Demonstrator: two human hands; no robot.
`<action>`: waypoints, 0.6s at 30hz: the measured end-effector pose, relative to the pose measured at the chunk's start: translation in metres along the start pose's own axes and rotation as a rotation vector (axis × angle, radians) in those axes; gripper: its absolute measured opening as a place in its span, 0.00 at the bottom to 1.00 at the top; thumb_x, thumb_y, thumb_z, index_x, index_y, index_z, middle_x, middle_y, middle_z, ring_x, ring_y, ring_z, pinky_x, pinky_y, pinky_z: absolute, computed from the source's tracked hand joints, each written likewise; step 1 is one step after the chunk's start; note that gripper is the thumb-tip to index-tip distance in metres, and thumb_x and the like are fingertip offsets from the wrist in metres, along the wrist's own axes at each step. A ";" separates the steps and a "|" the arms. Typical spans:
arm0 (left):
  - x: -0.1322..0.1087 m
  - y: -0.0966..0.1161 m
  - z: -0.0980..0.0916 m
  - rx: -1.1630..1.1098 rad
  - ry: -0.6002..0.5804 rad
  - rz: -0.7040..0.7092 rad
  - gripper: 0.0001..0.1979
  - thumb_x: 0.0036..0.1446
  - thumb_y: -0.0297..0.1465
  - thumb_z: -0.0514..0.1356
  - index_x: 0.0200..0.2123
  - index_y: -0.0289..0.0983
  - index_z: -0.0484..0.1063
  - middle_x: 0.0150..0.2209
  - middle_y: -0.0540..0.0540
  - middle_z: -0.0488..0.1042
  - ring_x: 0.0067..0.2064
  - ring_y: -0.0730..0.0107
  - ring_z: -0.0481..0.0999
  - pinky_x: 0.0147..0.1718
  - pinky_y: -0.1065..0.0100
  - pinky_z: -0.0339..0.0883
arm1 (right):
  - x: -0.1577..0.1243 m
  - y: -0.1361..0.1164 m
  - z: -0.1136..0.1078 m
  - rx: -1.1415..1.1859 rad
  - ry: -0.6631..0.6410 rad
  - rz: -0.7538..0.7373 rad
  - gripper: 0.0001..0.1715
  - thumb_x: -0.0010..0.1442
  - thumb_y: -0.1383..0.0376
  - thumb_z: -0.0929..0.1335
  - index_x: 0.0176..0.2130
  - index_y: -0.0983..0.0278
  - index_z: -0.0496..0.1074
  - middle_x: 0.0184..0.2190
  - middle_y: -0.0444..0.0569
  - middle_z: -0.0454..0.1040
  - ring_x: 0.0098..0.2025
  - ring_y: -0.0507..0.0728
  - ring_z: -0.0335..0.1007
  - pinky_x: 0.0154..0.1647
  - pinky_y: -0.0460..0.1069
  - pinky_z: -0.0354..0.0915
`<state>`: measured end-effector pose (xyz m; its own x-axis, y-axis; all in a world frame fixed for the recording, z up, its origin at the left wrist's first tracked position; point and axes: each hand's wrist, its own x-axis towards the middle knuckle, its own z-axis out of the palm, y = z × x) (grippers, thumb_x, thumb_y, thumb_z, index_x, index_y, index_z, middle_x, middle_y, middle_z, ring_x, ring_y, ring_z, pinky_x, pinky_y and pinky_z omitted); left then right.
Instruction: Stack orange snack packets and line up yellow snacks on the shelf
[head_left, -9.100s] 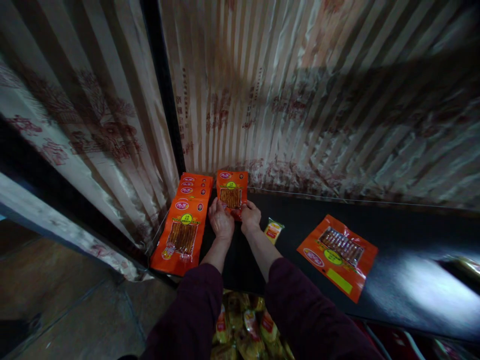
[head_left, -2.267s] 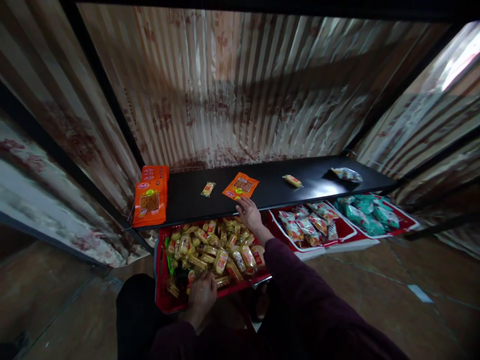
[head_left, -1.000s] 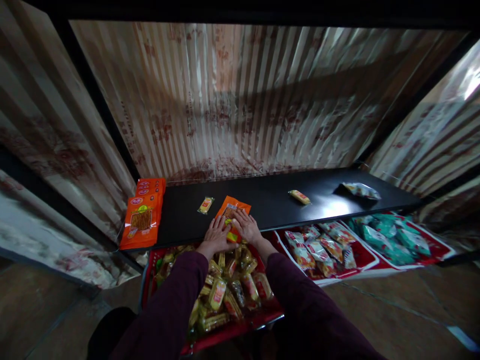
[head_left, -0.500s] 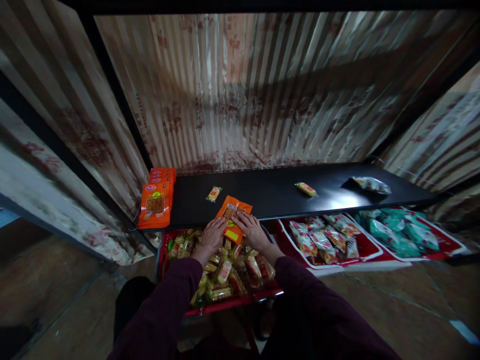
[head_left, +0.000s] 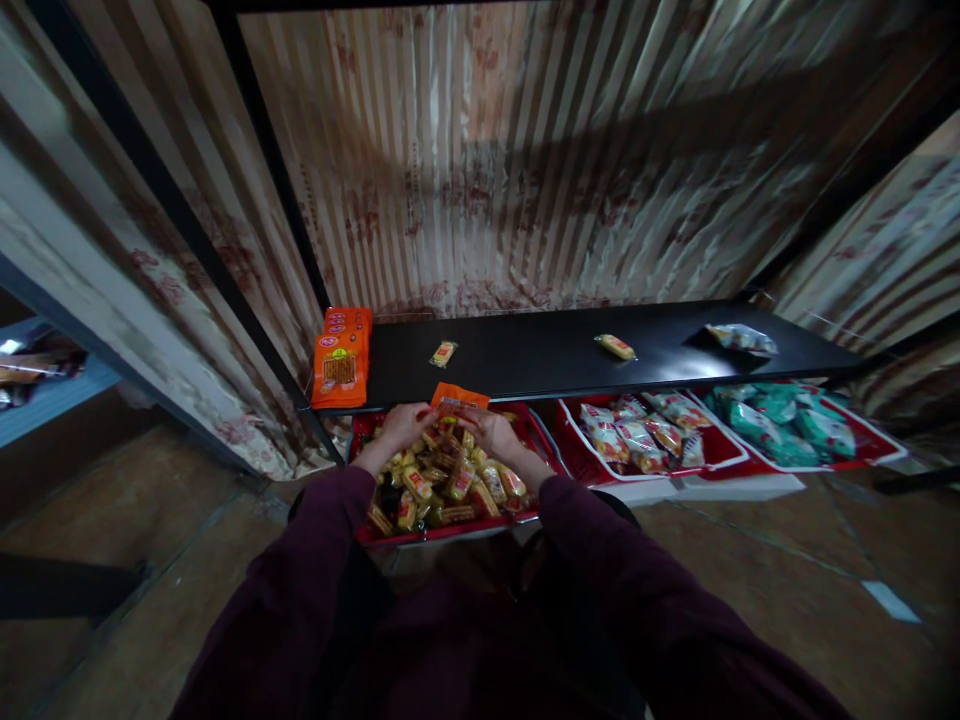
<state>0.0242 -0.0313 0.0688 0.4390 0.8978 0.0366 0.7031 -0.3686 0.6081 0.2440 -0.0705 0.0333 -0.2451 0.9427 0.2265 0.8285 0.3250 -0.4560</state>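
Observation:
An orange snack packet [head_left: 459,394] stands tilted at the front edge of the black shelf, foreshortened so that its face barely shows. My left hand [head_left: 406,425] pinches its near left side. On its near right side, my right hand [head_left: 489,432] grips with bent fingers, which cover part of the packet. Both hands are above a red basket [head_left: 551,452] full of small wrapped biscuits [head_left: 459,483]. More orange packets [head_left: 341,368] lie overlapping in a pile on the shelf's left end.
On the black shelf [head_left: 525,352] lie two single wrapped biscuits [head_left: 444,353] [head_left: 616,346] and a shiny snack bag [head_left: 741,340]. To the right, one basket [head_left: 739,461] holds white and red packets, another [head_left: 892,450] green ones. Dark posts [head_left: 281,170] and a striped curtain surround the shelf.
The orange packet has tipped from showing its face to nearly edge-on. Both hands have shifted to its near sides. My view has also moved, so more of the basket shows.

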 end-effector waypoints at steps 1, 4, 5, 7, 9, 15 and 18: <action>0.002 0.000 -0.005 -0.047 0.056 -0.007 0.13 0.56 0.38 0.55 0.34 0.38 0.77 0.33 0.46 0.79 0.33 0.67 0.74 0.33 0.70 0.61 | 0.003 -0.005 -0.005 0.015 0.010 0.066 0.17 0.61 0.63 0.62 0.44 0.62 0.77 0.39 0.54 0.80 0.44 0.60 0.75 0.45 0.50 0.67; 0.006 -0.001 -0.013 -0.229 0.142 0.004 0.14 0.53 0.40 0.57 0.28 0.36 0.76 0.25 0.49 0.75 0.28 0.71 0.69 0.29 0.71 0.59 | 0.013 -0.019 -0.017 0.105 0.051 0.126 0.18 0.62 0.57 0.62 0.38 0.62 0.78 0.33 0.51 0.80 0.36 0.59 0.76 0.37 0.48 0.66; 0.006 -0.002 -0.013 -0.322 0.161 -0.003 0.14 0.52 0.40 0.58 0.27 0.35 0.75 0.24 0.49 0.74 0.27 0.72 0.68 0.28 0.71 0.59 | 0.015 -0.021 -0.020 0.155 0.067 0.124 0.19 0.61 0.56 0.62 0.36 0.62 0.78 0.31 0.49 0.79 0.34 0.58 0.75 0.35 0.48 0.65; 0.007 -0.005 -0.012 -0.537 0.198 -0.042 0.14 0.49 0.41 0.60 0.27 0.35 0.75 0.24 0.50 0.74 0.27 0.72 0.68 0.28 0.71 0.60 | 0.019 -0.025 -0.024 0.277 0.103 0.114 0.20 0.60 0.54 0.62 0.34 0.63 0.77 0.29 0.47 0.78 0.31 0.56 0.73 0.32 0.47 0.64; 0.008 -0.008 -0.010 -0.738 0.238 -0.097 0.15 0.46 0.41 0.63 0.29 0.34 0.75 0.26 0.48 0.75 0.28 0.71 0.70 0.29 0.71 0.62 | 0.021 -0.026 -0.025 0.407 0.138 0.128 0.23 0.57 0.50 0.63 0.30 0.64 0.76 0.26 0.46 0.77 0.27 0.55 0.70 0.29 0.47 0.62; 0.007 -0.005 -0.007 -1.000 0.269 -0.185 0.14 0.41 0.38 0.67 0.30 0.35 0.76 0.30 0.45 0.77 0.31 0.67 0.73 0.32 0.67 0.66 | 0.020 -0.028 -0.022 0.647 0.217 0.235 0.29 0.48 0.42 0.67 0.25 0.66 0.74 0.21 0.45 0.73 0.24 0.52 0.64 0.26 0.47 0.60; 0.003 -0.002 -0.004 -1.020 0.280 -0.235 0.12 0.42 0.37 0.67 0.28 0.35 0.75 0.27 0.47 0.76 0.31 0.68 0.73 0.32 0.68 0.65 | 0.018 -0.031 -0.018 0.744 0.221 0.280 0.29 0.45 0.42 0.69 0.27 0.66 0.74 0.22 0.45 0.74 0.26 0.53 0.66 0.30 0.47 0.62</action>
<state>0.0216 -0.0269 0.0713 0.1199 0.9906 -0.0656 -0.1005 0.0779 0.9919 0.2227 -0.0655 0.0667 0.0906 0.9848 0.1482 0.2748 0.1184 -0.9542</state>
